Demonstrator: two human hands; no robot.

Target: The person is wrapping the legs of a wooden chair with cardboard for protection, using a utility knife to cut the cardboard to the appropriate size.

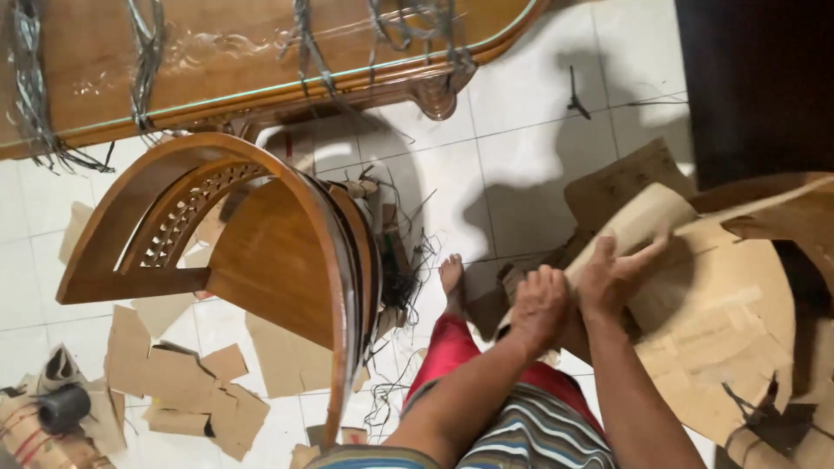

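Note:
My left hand (539, 306) is closed around the lower end of a cardboard-wrapped leg (638, 221) that juts up from a piece of furniture covered in brown cardboard (730, 321) at the right. My right hand (615, 271) lies just above it on the same wrapped leg, fingers spread over the cardboard. My bare foot (451, 278) and red-clad leg show below the hands on the white tiled floor.
A wooden chair (252, 234) with a curved back lies on its side at the left. A wooden table top (243, 52) bound with grey straps runs along the top. Torn cardboard scraps (187, 382) and dark strap bits (395, 260) litter the floor. A tape roll (62, 408) sits bottom left.

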